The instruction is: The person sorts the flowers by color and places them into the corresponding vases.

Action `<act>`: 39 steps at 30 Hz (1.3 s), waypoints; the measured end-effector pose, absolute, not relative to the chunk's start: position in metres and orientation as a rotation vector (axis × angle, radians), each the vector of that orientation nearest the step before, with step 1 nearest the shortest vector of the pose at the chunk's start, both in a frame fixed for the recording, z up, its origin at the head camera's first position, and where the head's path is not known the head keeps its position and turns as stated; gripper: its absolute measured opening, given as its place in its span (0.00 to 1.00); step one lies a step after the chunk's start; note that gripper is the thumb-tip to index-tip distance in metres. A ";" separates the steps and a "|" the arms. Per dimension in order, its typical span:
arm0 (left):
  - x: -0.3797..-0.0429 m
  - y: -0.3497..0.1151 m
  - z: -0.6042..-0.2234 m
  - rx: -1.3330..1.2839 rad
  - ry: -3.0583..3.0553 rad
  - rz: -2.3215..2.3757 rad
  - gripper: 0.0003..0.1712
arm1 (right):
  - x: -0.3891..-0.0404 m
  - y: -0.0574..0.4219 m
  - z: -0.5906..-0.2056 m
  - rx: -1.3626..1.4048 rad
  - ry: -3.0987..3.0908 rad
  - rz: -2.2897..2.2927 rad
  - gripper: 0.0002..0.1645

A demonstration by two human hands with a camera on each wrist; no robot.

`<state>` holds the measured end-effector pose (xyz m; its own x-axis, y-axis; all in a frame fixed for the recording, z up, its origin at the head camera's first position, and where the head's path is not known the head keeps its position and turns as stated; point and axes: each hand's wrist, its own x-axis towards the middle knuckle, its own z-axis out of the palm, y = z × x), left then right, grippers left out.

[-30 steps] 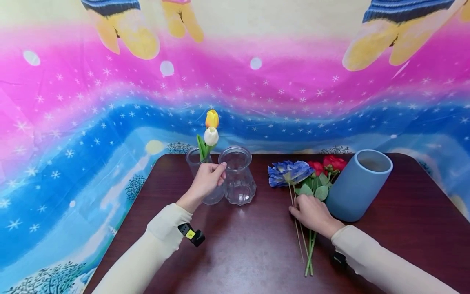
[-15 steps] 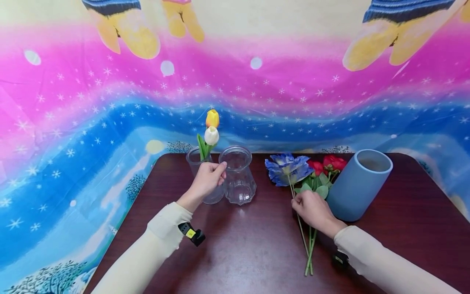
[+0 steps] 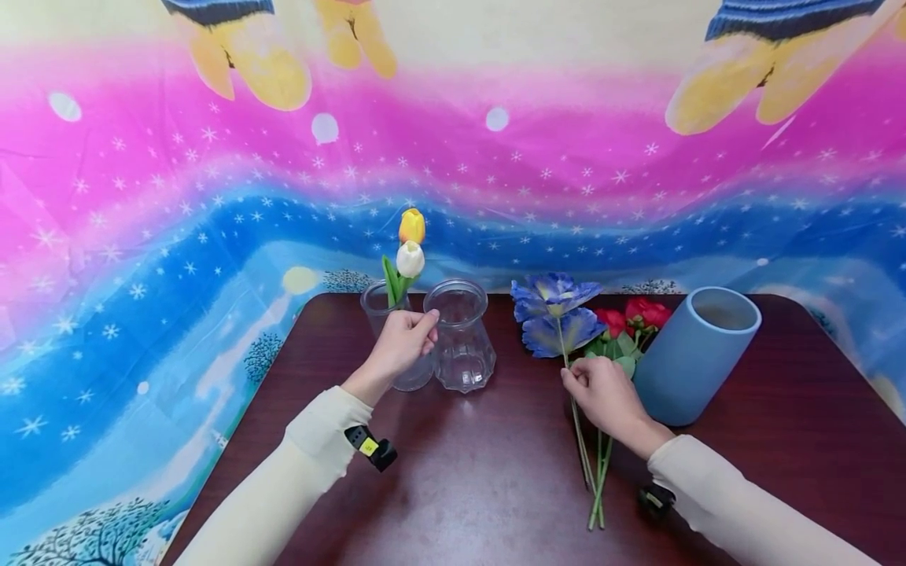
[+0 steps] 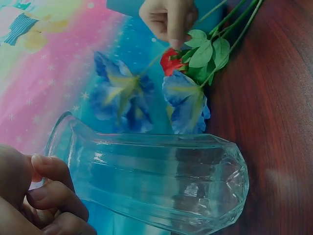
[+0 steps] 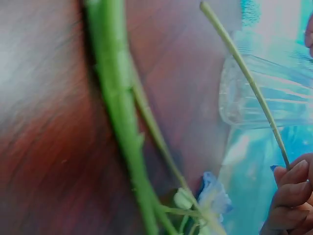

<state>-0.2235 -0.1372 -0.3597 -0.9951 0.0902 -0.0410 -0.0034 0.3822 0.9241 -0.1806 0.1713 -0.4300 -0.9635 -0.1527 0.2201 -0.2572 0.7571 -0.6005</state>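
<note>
My right hand (image 3: 612, 397) pinches the thin stem (image 5: 252, 85) of a blue flower (image 3: 555, 291). That bloom is raised above a second blue flower (image 3: 562, 334) lying on the table. My left hand (image 3: 399, 346) is held with fingers curled and nothing visible between them. It is in front of a clear glass vase (image 3: 412, 376) holding a yellow tulip (image 3: 412, 226) and a white tulip (image 3: 410, 259). Beside it stands a ribbed glass vase (image 3: 463, 358), its rim close to my left thumb. Whether my thumb touches the rim, I cannot tell.
Red flowers (image 3: 646, 312) with green leaves lie beside a tall blue-grey vase (image 3: 694, 358). Their green stems (image 3: 599, 491) extend toward me under my right hand. A patterned cloth (image 3: 495, 181) hangs behind the dark wooden table (image 3: 481, 487).
My right hand has taken one blue flower's stem and raised it slightly, so its bloom now shows above the other. My left hand, the tulips and the glass vases have stayed put.
</note>
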 end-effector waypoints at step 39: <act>-0.223 -0.137 -0.361 0.120 2.543 1.711 0.28 | -0.170 0.147 -0.386 0.287 -2.119 1.335 0.14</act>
<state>-0.2234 -0.1372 -0.3607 -0.9942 0.1063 -0.0181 0.0233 0.3757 0.9264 -0.1703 0.1466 -0.3859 -0.7898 0.1344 0.5985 -0.4819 0.4678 -0.7410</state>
